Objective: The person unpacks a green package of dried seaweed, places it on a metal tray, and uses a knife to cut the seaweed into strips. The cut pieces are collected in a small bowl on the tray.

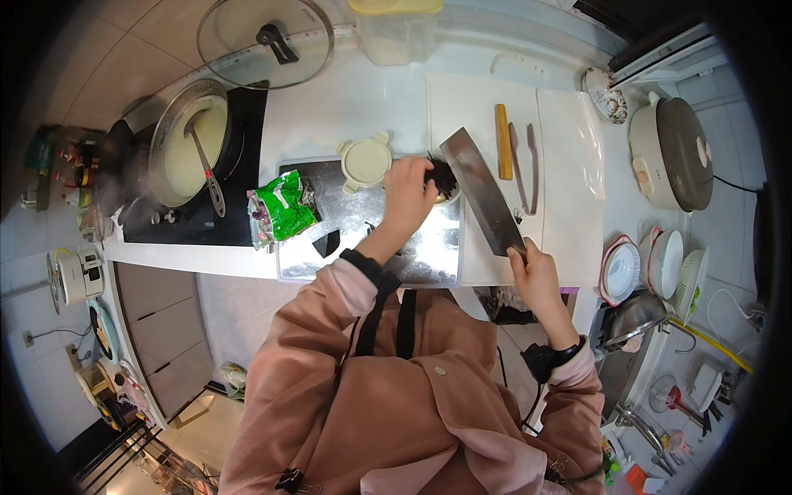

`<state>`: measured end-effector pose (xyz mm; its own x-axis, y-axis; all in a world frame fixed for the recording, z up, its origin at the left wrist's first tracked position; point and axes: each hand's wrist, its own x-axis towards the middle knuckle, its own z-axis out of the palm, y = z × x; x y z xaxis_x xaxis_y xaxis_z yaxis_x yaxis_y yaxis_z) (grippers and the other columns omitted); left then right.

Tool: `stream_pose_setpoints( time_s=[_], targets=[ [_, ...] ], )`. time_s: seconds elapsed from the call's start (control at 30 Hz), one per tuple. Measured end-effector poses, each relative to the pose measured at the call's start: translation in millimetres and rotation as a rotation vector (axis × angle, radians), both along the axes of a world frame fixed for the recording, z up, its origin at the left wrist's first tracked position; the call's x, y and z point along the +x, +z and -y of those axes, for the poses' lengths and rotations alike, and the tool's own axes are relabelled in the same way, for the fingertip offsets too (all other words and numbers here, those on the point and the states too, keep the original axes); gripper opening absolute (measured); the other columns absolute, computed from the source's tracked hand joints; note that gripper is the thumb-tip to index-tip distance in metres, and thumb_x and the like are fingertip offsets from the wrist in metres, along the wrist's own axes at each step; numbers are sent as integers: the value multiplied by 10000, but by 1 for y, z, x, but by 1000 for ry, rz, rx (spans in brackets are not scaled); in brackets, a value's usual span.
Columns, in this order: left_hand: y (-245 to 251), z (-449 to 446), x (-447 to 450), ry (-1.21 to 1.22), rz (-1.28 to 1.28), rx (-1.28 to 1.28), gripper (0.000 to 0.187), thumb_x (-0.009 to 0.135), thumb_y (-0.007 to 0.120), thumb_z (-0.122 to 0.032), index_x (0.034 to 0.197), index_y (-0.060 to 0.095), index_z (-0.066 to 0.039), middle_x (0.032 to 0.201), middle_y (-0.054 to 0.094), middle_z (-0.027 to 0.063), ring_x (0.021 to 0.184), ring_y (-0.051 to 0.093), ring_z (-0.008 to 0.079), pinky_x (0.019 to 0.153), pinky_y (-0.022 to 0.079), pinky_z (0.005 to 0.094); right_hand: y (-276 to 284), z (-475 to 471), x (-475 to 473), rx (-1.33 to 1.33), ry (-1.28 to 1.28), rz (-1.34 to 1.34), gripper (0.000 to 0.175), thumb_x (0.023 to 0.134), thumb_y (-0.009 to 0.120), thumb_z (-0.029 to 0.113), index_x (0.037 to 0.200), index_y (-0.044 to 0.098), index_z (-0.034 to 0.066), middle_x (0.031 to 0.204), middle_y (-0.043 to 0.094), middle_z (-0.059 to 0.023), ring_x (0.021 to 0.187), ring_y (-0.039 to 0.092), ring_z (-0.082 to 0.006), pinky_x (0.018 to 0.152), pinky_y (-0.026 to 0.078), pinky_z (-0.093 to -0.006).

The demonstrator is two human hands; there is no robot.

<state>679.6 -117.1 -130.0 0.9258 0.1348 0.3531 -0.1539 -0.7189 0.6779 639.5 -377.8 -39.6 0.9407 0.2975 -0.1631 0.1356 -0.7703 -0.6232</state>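
My left hand [408,189] is over the cutting board [334,263], its curled fingers touching a clump of dark thin shreds [442,176]. Whether the fingers grip the shreds is unclear. Beneath the clump, part of a pale round container's rim [456,198] shows. My right hand [533,272] grips the handle of a cleaver [482,192], whose broad blade slants up and left beside the shreds. A dark flat piece [327,244] lies on the board, and another dark bit is partly hidden by my left wrist. Behind my left hand rests a pale clip-on lid [366,162].
Left, a green plastic packet [286,207] overlaps the board. Beyond it, a steaming pan [179,184] with pale liquid and a ladle [204,158] sits on the black cooktop [176,230]. A wooden stick [504,142] and tongs [526,179] lie on a white mat [572,185].
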Motion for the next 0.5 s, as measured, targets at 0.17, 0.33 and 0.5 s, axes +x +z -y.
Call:
stream_pose_setpoints(
  time_s=[0.17, 0.33, 0.5],
  targets=[
    [11, -59, -22, 22, -223, 26, 305, 733, 603, 21, 1032, 564, -20, 1023, 562, 153, 978, 534, 375, 839, 439, 447, 8, 13, -14, 10, 46, -92, 207, 925, 579, 166, 918, 550, -39, 598, 565, -208, 574, 583, -411, 501, 433, -431],
    [8, -64, -4, -136, -115, 30, 365, 772, 616, -5, 1133, 564, -20, 1164, 558, 183, 1107, 516, 381, 938, 430, 427, 7, 16, -29, 7, -9, -139, 192, 931, 570, 153, 893, 546, -34, 607, 579, -197, 569, 592, -397, 500, 436, -422],
    [0, -35, 35, -255, -143, 155, 422, 784, 623, -41, 1201, 562, -28, 1300, 521, 185, 1205, 479, 360, 991, 411, 409, 2, 19, -32, 50, -89, -143, 194, 931, 567, 149, 911, 553, -43, 624, 588, -205, 574, 599, -391, 503, 441, -415]
  ],
)
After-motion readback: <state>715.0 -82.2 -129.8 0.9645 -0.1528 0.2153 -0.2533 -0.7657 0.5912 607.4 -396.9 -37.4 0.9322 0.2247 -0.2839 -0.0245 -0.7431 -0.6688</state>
